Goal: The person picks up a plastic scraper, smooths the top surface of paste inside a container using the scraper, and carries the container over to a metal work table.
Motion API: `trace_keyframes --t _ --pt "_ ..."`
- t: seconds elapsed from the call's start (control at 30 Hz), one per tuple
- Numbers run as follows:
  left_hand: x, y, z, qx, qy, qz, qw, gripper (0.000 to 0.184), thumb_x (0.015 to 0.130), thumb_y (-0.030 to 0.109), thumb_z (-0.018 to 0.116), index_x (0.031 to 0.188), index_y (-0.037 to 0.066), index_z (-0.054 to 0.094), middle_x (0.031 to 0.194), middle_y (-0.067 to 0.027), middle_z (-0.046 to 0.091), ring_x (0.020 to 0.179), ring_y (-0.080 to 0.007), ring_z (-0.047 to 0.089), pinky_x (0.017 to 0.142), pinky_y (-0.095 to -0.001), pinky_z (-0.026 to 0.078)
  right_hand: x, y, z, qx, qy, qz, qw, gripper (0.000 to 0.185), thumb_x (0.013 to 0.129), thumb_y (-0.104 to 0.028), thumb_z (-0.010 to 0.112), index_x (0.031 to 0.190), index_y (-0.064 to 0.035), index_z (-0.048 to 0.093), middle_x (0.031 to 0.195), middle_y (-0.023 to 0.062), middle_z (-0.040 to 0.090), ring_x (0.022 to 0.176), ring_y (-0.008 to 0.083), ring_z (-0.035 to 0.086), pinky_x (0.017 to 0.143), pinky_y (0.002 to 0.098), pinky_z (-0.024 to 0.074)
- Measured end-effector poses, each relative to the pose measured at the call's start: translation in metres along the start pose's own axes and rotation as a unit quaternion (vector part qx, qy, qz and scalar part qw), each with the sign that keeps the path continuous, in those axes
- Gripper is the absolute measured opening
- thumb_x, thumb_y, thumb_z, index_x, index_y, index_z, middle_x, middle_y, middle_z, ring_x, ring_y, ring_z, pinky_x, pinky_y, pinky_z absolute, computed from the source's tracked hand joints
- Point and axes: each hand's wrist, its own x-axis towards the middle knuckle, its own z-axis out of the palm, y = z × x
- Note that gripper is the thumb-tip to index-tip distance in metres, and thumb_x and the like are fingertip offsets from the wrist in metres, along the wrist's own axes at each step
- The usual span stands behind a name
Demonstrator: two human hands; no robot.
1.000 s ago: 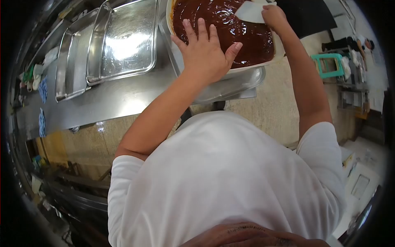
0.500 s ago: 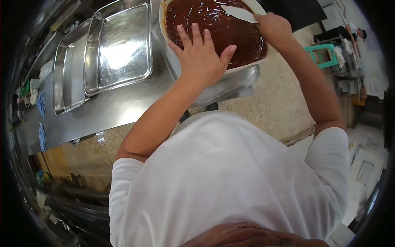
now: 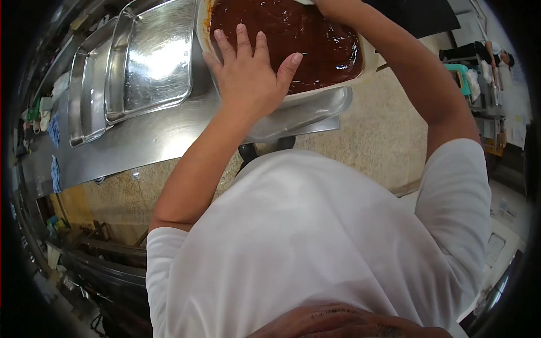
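Observation:
A white tub (image 3: 369, 62) holds glossy dark brown sauce (image 3: 321, 56) at the top middle. My left hand (image 3: 248, 79) is spread, fingers apart and holding nothing, over the tub's near left side; whether it touches the sauce is unclear. At the top edge my right hand (image 3: 338, 8) is closed on a white scraper (image 3: 305, 1), of which only a small part shows. Under the tub's near side sits a metal tray (image 3: 304, 115).
Two shiny metal trays (image 3: 155, 62) (image 3: 84, 96) lie on the steel counter (image 3: 141, 143) at the left. Blue cloths (image 3: 55, 173) hang at its far left. A black panel (image 3: 420, 17), a teal stool (image 3: 459, 78) and another person (image 3: 496, 50) are at the right.
My right hand has moved left and up with the scraper, which is now mostly out of view. The tub and my left hand have shifted left in view.

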Motion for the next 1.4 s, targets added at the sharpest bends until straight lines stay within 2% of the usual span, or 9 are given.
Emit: trace_keyframes --t 0.33,0.5,0.7,0.8,0.83,1.0,1.13,1.2,1.4 --pt "0.001 0.0 0.001 -0.023 0.02 0.027 0.999 0.082 0.097 0.068 0.036 0.147 0.003 0.047 0.158 -0.0269 0.03 0.146 -0.0558 0.014 0.111 -0.0751 0.01 -0.139 -0.052 -0.047 0.069 -0.058 -0.054 0.994 0.02 0.084 -0.005 0.058 0.097 -0.0012 0.072 0.084 0.021 0.07 0.082 0.0378 0.07 0.078 0.0441 0.0563" --pt "0.001 -0.003 0.004 -0.046 0.029 0.018 0.998 0.081 0.099 0.062 0.039 0.146 -0.003 0.044 0.158 -0.0277 0.03 0.147 -0.0554 0.013 0.111 -0.0748 0.009 -0.104 -0.041 -0.074 0.16 -0.08 0.007 0.984 0.027 0.086 -0.008 0.055 0.108 -0.0026 0.07 0.085 0.0213 0.07 0.083 0.0385 0.07 0.077 0.046 0.0552" --pt "-0.001 -0.006 0.011 -0.081 0.049 0.012 0.995 0.078 0.093 0.044 0.046 0.146 -0.012 0.038 0.158 -0.0302 0.027 0.147 -0.0555 0.01 0.112 -0.0733 0.005 -0.045 -0.038 -0.012 0.044 0.023 0.059 0.997 0.02 0.082 -0.01 0.057 0.087 -0.0055 0.076 0.086 0.0203 0.073 0.082 0.0356 0.072 0.074 0.0461 0.0569" --pt "0.001 -0.007 0.011 -0.097 0.054 0.016 0.994 0.077 0.088 0.037 0.048 0.145 -0.014 0.036 0.157 -0.0319 0.026 0.147 -0.0563 0.008 0.113 -0.0726 0.002 -0.07 -0.065 -0.016 0.099 -0.004 -0.035 0.994 0.029 0.086 -0.01 0.056 0.11 -0.0053 0.071 0.086 0.0212 0.07 0.086 0.0385 0.069 0.079 0.0477 0.0543" --pt "0.0 -0.007 0.011 -0.094 0.058 0.025 0.994 0.077 0.087 0.035 0.048 0.145 -0.014 0.036 0.157 -0.0326 0.026 0.147 -0.0567 0.008 0.113 -0.072 0.001 -0.087 -0.079 -0.027 0.137 0.049 -0.06 0.988 0.017 0.08 -0.005 0.059 0.086 0.0025 0.073 0.085 0.0234 0.071 0.085 0.0384 0.071 0.074 0.0461 0.0569" --pt "-0.005 -0.022 0.012 -0.187 0.082 0.054 0.977 0.078 0.085 0.03 0.052 0.145 -0.015 0.034 0.157 -0.0347 0.022 0.147 -0.058 0.006 0.112 -0.0736 0.003 -0.129 -0.093 -0.08 0.244 -0.036 -0.118 0.962 0.021 0.08 -0.005 0.057 0.09 0.0001 0.074 0.085 0.0255 0.07 0.084 0.0386 0.071 0.074 0.046 0.0567" --pt "-0.017 -0.027 0.012 -0.171 0.079 0.041 0.981 0.08 0.083 0.026 0.055 0.146 -0.016 0.029 0.159 -0.0352 0.015 0.147 -0.0585 0.001 0.11 -0.0759 0.005 -0.086 -0.055 -0.085 0.158 -0.042 -0.023 0.986 0.028 0.085 -0.009 0.055 0.107 -0.0047 0.072 0.085 0.0239 0.069 0.084 0.0399 0.069 0.077 0.0487 0.0542" --pt "-0.019 -0.027 0.013 -0.153 0.084 0.032 0.984 0.081 0.082 0.026 0.055 0.147 -0.016 0.029 0.159 -0.0349 0.013 0.147 -0.0586 0.0 0.11 -0.076 0.005 -0.05 -0.043 -0.059 0.062 0.038 0.035 0.997 0.019 0.082 -0.011 0.058 0.086 -0.0053 0.076 0.087 0.0204 0.073 0.083 0.0353 0.072 0.074 0.047 0.0565" --pt "-0.02 -0.033 0.017 -0.183 0.087 0.035 0.979 0.085 0.082 0.023 0.056 0.152 -0.01 0.021 0.161 -0.034 0.01 0.147 -0.0589 -0.002 0.112 -0.073 0.005 -0.064 -0.107 -0.047 0.087 0.013 -0.099 0.991 0.026 0.085 -0.013 0.06 0.107 -0.0088 0.074 0.087 0.021 0.071 0.082 0.0378 0.07 0.077 0.0467 0.0553"
